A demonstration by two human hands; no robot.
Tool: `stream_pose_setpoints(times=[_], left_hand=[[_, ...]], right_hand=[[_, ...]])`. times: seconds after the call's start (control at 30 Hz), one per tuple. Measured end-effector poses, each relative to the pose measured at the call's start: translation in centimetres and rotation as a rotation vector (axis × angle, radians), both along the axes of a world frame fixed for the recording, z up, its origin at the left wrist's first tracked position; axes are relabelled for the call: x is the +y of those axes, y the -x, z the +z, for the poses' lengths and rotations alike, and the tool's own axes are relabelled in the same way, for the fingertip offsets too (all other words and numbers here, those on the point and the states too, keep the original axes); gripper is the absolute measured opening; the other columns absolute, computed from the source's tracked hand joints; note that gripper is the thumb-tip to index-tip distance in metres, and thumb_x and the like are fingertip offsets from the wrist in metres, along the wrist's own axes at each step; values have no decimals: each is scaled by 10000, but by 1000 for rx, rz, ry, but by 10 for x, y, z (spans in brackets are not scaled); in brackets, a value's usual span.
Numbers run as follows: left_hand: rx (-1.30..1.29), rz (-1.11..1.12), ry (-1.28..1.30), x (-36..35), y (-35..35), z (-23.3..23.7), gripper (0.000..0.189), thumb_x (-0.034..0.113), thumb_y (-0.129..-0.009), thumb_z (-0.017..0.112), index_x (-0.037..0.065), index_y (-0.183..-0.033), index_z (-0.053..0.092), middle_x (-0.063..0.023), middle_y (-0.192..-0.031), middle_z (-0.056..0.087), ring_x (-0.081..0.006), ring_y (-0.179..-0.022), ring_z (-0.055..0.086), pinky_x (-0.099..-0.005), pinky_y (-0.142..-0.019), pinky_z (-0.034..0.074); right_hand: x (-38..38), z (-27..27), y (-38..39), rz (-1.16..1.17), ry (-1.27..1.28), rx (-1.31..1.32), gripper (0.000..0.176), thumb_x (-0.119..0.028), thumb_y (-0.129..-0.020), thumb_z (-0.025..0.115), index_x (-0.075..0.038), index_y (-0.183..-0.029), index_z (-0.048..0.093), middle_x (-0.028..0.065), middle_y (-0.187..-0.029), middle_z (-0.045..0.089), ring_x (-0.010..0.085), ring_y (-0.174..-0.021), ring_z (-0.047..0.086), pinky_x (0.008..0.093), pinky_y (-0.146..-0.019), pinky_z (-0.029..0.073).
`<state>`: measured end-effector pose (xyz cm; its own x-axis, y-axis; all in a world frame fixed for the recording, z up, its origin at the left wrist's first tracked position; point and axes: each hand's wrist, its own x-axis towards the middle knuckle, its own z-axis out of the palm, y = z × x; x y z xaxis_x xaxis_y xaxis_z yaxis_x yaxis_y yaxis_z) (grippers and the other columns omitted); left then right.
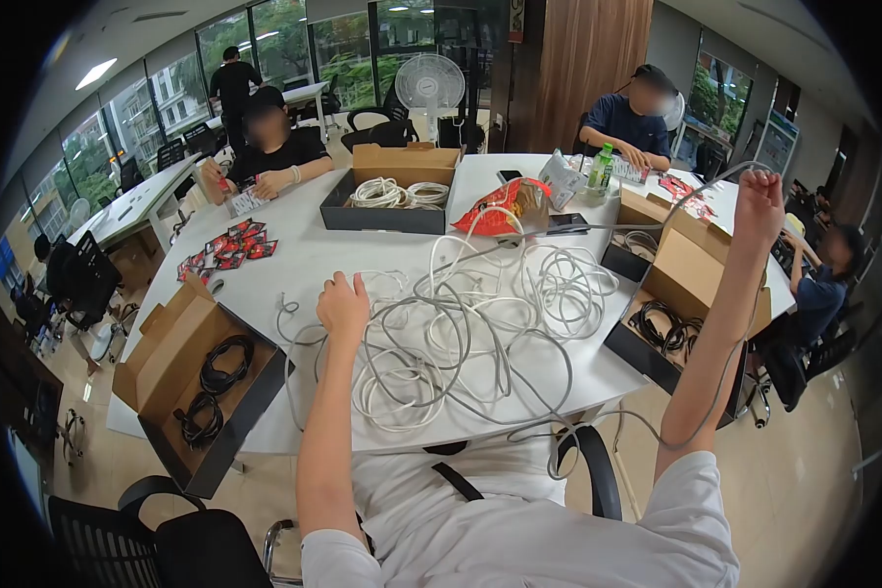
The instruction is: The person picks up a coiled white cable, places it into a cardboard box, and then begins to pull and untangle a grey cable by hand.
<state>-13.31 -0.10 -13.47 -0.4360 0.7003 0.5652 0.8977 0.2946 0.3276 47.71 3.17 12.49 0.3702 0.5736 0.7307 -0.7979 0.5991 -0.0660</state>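
Observation:
My right hand [759, 199] is raised high on the right, its fingers closed round a grey cable [691, 201]. One run of that cable slopes down to the table, and another hangs along my forearm. My left hand [343, 308] is curled shut at the left edge of the tangle; what it holds, if anything, is hidden. Loose coils of white cable [570, 294] and more grey cable [468, 328] lie crossed over each other in front of me. A grey loop droops past the table's front edge.
Black cables lie in an open box [250, 392] at left and another box [701, 279] at right. A farther box [387, 218] holds white coils. A red bag [500, 208], green bottle [601, 169] and red packets [227, 253] are on the table [304, 250]. Other people sit around it.

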Motion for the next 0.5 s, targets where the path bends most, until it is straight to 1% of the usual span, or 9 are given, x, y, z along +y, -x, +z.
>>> stream_pose_setpoints(times=[0.03, 0.1, 0.17, 0.2, 0.27, 0.33, 0.4, 0.47, 0.5], left_hand=[[-38, -36, -31, 1, -2, 1, 365, 351, -893, 559, 38, -1079, 590, -165, -960, 612, -346, -880, 613, -447, -732, 494], [-113, -111, -93, 5, -9, 5, 418, 322, -847, 594, 40, -1155, 579, -172, -1076, 585, -343, -1022, 570, -467, -833, 460], [26, -130, -246, 2, -32, 21, 491, 282, -788, 612, 50, -1216, 556, -167, -1171, 532, -336, -1126, 487, -499, -912, 383], [96, -137, -322, -4, -47, 34, 536, 262, -758, 621, 55, -1247, 545, -165, -1218, 505, -333, -1179, 445, -515, -951, 345], [212, -268, -382, -33, -84, 83, 628, 219, -695, 637, 92, -1297, 510, -129, -1296, 446, -321, -1251, 365, -540, -992, 264], [255, -491, -326, -56, -121, 114, 671, 204, -671, 656, 108, -1315, 491, -128, -1249, 484, -308, -1216, 416, -485, -964, 327], [134, -772, -152, -66, -155, 131, 711, 204, -693, 683, 119, -1360, 453, -123, -1108, 565, -289, -1062, 551, -422, -849, 434], [-104, -936, 1, -69, -182, 138, 761, 281, -733, 726, 113, -1403, 406, -103, -870, 610, -286, -798, 627, -383, -694, 490], [-122, -987, 21, -65, -189, 138, 769, 305, -745, 729, 112, -1411, 396, -99, -828, 613, -289, -752, 626, -386, -670, 492]], right_hand=[[-5, 1, -2, -25, 26, 30, 177, -136, -997, 423, -21, -893, 508, 72, -800, 507, 197, -752, 488, 352, -716, 393], [-10, -3, 5, 42, 11, -30, 158, -117, -991, 430, -17, -898, 509, 69, -809, 506, 191, -752, 485, 343, -712, 389], [-15, -6, 21, 146, 15, -83, 145, -112, -990, 434, -19, -906, 508, 67, -809, 502, 188, -750, 482, 336, -709, 385], [-17, -9, 37, 133, -16, -131, 132, -106, -990, 435, -14, -943, 516, 62, -816, 510, 170, -739, 473, 328, -711, 386], [-25, -10, 71, 200, -12, -141, 132, -115, -990, 441, -12, -964, 520, 51, -821, 511, 157, -728, 464, 324, -711, 384], [-39, -9, 108, 223, 3, -176, 139, -123, -988, 449, -8, -993, 526, 44, -828, 525, 146, -720, 461, 320, -719, 387], [-55, -7, 146, 201, 20, -236, 156, -131, -986, 457, -2, -1031, 532, 40, -836, 552, 138, -712, 463, 316, -735, 394], [-78, -6, 186, 192, 36, -278, 168, -141, -986, 459, -7, -1057, 531, 45, -841, 581, 138, -718, 485, 314, -748, 404], [-88, -8, 203, 186, 43, -299, 175, -146, -987, 461, -9, -1071, 530, 47, -844, 595, 138, -721, 496, 313, -754, 409]])
